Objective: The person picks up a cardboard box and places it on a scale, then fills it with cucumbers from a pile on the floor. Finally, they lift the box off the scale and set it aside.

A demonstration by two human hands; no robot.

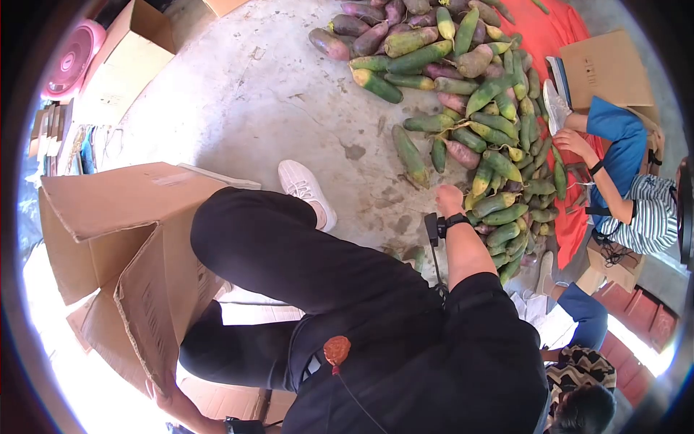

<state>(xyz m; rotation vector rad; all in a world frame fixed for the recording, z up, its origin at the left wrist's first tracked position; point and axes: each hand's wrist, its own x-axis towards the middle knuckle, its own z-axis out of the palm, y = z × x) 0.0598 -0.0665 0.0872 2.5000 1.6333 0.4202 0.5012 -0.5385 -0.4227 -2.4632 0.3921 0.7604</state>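
My left hand (170,396) is at the lower left, its fingers closed on the bottom edge of an open cardboard box (184,289) that stands tilted beside my leg. My right hand (449,197), with a black strap and a small device at the wrist, is curled at the near edge of a heap of radishes. The end of a long green radish (410,155) meets its fingers; the grip itself is partly hidden. Green and purplish radishes (499,163) lie piled beyond and to the right of this hand.
A red sheet (553,32) lies under the far side of the heap. At the right a co-worker (636,210) sits with a hand (573,143) by the radishes; another person (582,376) is at lower right. More cardboard boxes (607,69) and a pink round object (74,59) stand around.
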